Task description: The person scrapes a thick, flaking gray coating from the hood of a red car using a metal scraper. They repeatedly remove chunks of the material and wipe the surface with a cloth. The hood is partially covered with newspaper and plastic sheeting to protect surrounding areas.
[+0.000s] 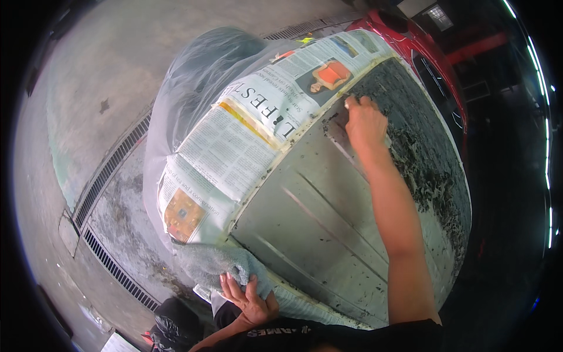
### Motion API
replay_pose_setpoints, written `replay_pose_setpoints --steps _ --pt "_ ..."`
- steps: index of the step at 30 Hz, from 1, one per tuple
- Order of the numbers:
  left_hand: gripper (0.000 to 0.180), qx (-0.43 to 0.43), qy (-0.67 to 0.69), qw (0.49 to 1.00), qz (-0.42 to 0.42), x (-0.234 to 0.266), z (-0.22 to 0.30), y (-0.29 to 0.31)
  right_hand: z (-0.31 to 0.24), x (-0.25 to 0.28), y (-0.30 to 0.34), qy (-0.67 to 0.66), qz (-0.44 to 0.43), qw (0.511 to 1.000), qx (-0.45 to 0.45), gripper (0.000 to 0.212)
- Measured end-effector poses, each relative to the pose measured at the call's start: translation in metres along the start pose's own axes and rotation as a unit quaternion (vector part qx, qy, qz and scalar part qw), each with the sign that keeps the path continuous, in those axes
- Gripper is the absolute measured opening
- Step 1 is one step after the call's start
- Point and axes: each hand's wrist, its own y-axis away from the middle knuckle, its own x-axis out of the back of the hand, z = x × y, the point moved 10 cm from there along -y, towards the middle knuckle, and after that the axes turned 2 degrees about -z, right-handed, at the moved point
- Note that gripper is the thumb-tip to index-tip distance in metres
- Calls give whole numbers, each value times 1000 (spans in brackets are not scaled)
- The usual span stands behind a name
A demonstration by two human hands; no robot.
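Note:
A vehicle's roof panel [293, 202] stretches before me, bare grey metal on the near and left part. Dark, flaking coating [410, 135] covers its far and right part, with loose crumbs along the boundary. My right hand [366, 126] is closed, low over the far left part of the panel. Its fingers hide most of what they grip; only a small pale bit shows at each end of the fist. At the near left corner, my left hand [252, 299] rests with stretched fingers on a crumpled grey towel [217, 264].
Newspaper [226, 155] is taped along the panel's left edge, with clear plastic sheeting [199, 64] beyond it. A red car [404, 41] stands close at the far right. Drain grates [117, 152] cross the concrete floor on the left. A black bag [176, 322] sits below.

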Motion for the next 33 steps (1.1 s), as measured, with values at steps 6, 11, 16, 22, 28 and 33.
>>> replay_pose_setpoints --steps 6,11,16,22,28,33 --pt "49 7 3 1000 -5 0 0 -1 37 14 3 5 11 999 -33 33" --pt "46 13 -5 1000 16 2 2 -3 -8 21 31 -23 -2 999 48 28" --pt "46 11 -1 1000 28 2 3 -1 12 -2 -2 -8 1 1000 9 24" --pt "49 -5 0 1000 7 1 1 -1 53 4 -38 8 -65 997 -44 29" --pt "53 -6 -9 1000 6 0 1 1 12 14 -2 5 -33 999 34 33" --pt "55 -4 -12 1000 -5 -1 -1 6 5 1 -18 41 -17 999 29 27"
